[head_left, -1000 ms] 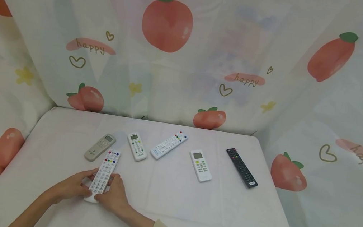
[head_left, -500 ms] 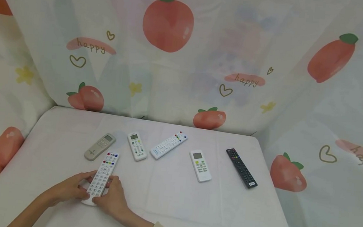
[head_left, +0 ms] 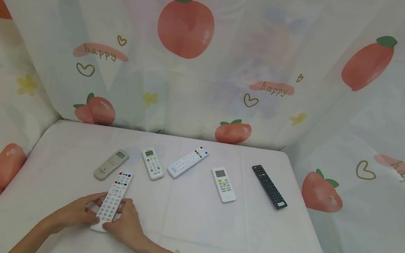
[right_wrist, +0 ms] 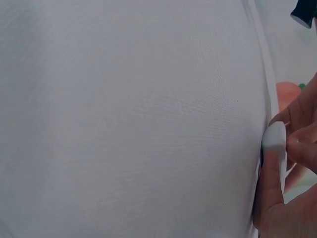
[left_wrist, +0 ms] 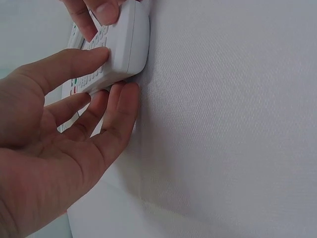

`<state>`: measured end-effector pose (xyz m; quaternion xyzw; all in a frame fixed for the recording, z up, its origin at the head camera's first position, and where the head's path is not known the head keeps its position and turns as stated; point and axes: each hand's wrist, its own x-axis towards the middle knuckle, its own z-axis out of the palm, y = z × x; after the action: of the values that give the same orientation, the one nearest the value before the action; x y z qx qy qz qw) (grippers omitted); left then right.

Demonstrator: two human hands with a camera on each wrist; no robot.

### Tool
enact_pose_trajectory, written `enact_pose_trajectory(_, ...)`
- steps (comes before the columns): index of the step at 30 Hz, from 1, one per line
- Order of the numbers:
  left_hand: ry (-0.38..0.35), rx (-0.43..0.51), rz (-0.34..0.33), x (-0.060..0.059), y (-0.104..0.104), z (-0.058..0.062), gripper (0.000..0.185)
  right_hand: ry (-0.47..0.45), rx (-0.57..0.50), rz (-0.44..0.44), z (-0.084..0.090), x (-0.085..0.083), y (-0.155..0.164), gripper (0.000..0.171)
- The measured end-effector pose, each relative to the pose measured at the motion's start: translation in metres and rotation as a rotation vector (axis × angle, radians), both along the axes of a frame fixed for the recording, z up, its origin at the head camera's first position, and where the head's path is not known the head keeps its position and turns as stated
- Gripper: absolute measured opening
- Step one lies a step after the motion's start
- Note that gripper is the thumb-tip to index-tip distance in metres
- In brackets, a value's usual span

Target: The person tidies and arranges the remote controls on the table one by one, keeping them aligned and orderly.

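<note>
Both hands grip one white remote (head_left: 112, 201) at its near end, low over the worktop (head_left: 194, 222) front left: left hand (head_left: 73, 211) curled along its left edge, right hand (head_left: 126, 223) pinching its right.

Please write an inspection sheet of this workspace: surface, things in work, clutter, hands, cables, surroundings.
Surface: white cloth-covered table.
Things in work: long white remote with coloured buttons, near end lifted slightly off the cloth.
Clutter: grey remote, small white remote with display, long white remote, white display remote, black remote.
Hands: left hand and right hand both grip the held remote.
Cables: nothing seen.
Surroundings: peach-print curtain.
</note>
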<state>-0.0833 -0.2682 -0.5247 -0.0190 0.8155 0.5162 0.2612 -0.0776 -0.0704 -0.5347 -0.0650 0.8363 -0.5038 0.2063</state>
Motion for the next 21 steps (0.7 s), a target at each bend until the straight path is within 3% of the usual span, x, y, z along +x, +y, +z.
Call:
enact_pose_trajectory(5, -0.013, 0.005, 0.005, 0.000, -0.001, -0.001, 0.081, 0.006, -0.004, 0.001, -0.002, 0.000, -0.001, 0.078)
enact_pose_trajectory(12, -0.020, -0.078, 0.049, -0.002, 0.000, -0.002, 0.075, 0.001, -0.034, -0.010, -0.005, -0.001, 0.001, 0.082)
enact_pose_trajectory(21, 0.025, -0.095, 0.049, -0.007, -0.010, 0.003, 0.064, 0.021, -0.096, -0.051, -0.007, -0.015, 0.011, 0.067)
